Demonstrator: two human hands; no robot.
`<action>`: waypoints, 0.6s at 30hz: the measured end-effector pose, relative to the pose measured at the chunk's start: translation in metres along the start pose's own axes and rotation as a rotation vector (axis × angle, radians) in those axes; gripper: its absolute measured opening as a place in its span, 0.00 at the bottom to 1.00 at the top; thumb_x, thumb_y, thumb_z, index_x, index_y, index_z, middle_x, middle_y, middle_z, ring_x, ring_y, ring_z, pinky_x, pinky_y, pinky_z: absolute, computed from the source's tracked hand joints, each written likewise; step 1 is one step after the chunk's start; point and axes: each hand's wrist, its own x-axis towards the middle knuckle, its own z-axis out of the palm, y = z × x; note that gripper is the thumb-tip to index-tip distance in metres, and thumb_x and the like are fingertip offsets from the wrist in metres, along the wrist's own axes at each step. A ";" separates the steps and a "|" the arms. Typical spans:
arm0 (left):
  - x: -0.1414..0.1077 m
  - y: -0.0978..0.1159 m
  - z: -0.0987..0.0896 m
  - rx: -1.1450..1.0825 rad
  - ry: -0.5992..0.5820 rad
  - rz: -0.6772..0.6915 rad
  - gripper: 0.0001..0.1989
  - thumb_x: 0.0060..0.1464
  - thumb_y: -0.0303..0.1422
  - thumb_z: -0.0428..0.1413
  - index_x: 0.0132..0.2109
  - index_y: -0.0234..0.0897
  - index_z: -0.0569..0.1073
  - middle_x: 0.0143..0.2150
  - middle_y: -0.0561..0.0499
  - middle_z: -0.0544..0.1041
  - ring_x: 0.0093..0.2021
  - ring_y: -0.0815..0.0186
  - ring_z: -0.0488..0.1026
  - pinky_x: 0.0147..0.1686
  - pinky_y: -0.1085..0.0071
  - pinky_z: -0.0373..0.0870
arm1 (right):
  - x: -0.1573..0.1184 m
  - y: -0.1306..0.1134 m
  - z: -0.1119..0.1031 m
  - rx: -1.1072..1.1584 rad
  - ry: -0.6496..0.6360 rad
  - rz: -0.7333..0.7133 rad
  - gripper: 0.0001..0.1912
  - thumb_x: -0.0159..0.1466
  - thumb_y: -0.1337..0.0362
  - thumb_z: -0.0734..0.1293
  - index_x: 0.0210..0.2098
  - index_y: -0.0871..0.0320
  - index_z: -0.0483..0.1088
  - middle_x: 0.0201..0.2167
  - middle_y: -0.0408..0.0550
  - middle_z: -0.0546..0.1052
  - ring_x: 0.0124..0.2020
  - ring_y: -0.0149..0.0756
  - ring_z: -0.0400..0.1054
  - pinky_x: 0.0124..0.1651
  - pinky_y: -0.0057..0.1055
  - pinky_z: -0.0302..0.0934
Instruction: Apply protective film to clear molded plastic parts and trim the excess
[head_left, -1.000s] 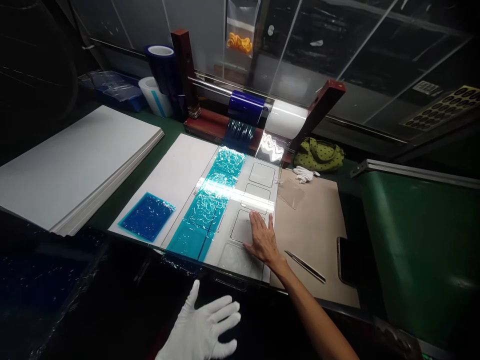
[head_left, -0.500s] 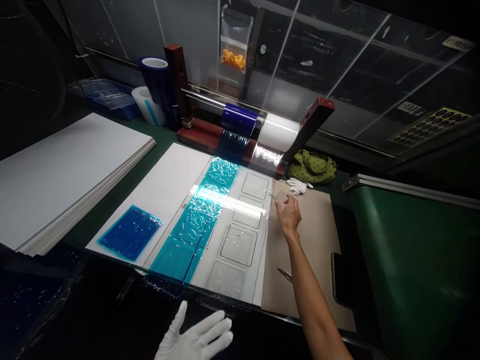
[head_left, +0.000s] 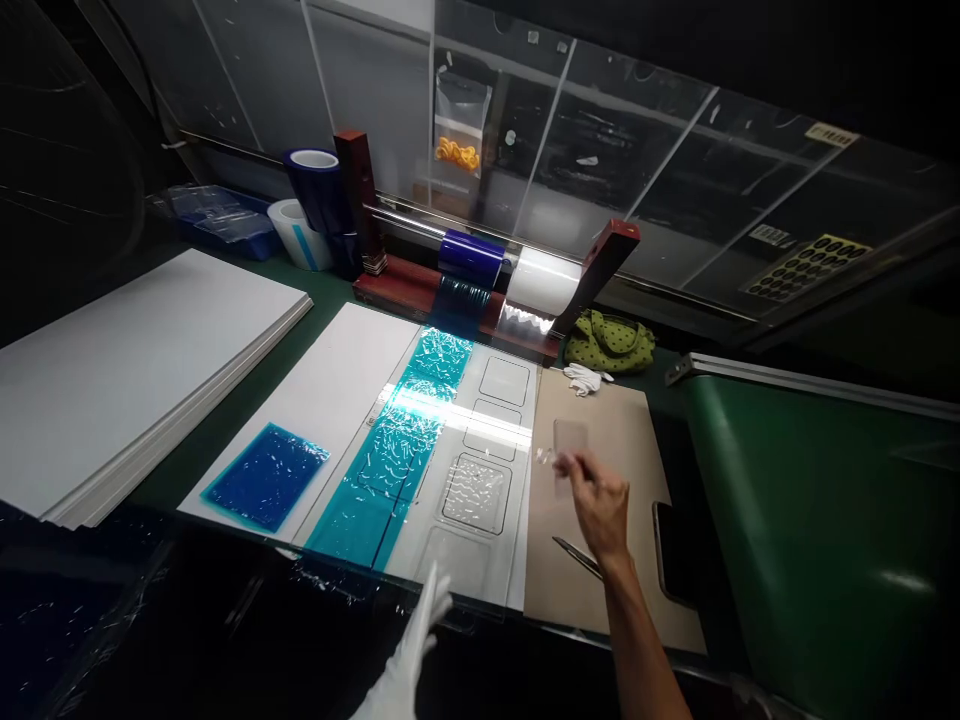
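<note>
Over the brown board [head_left: 630, 470], my bare right hand [head_left: 592, 485] pinches a small clear sheet [head_left: 571, 440] by its near left edge. My left hand [head_left: 424, 625], in a white glove, is turned edge-on at the table's front edge, its fingers stretched out and nothing in them. A white panel with outlined squares [head_left: 504, 382] lies left of the brown board. Crinkled clear film covers its third square [head_left: 475, 492]. Beside the squares runs a teal film strip [head_left: 367, 500]. Dark tweezers [head_left: 576, 557] lie near my right wrist.
A red stand [head_left: 420, 300] holds a blue roll [head_left: 471, 257] and a white roll [head_left: 544, 280]. A stack of white sheets [head_left: 150, 370] lies left; a blue film piece [head_left: 266, 478], a phone [head_left: 673, 555] and a green pouch [head_left: 609, 342] are also there.
My right hand has moved nearer, with the clear sheet now showing in its pinch. My left hand has risen towards the panel and turned edge-on. The camera view has shifted slightly.
</note>
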 end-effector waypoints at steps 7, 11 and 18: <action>-0.010 0.036 0.017 0.835 0.388 0.456 0.67 0.33 0.48 0.65 0.67 0.38 0.27 0.70 0.38 0.36 0.67 0.40 0.41 0.58 0.44 0.57 | -0.139 -0.074 0.009 0.951 -0.280 0.333 0.15 0.60 0.51 0.67 0.29 0.56 0.74 0.19 0.43 0.74 0.20 0.29 0.66 0.25 0.25 0.61; -0.034 0.043 0.005 1.069 0.576 0.595 0.56 0.42 0.35 0.59 0.68 0.34 0.32 0.67 0.34 0.48 0.63 0.44 0.53 0.52 0.51 0.65 | -0.150 -0.071 0.006 0.847 -0.074 0.365 0.18 0.62 0.49 0.64 0.36 0.55 0.76 0.33 0.48 0.76 0.33 0.33 0.68 0.37 0.28 0.62; -0.057 0.057 -0.032 1.338 0.325 0.726 0.52 0.39 0.37 0.60 0.67 0.51 0.41 0.60 0.36 0.56 0.56 0.43 0.60 0.50 0.48 0.60 | -0.166 -0.094 0.007 0.472 -0.321 0.187 0.29 0.67 0.45 0.52 0.44 0.61 0.73 0.17 0.39 0.62 0.20 0.28 0.54 0.26 0.26 0.49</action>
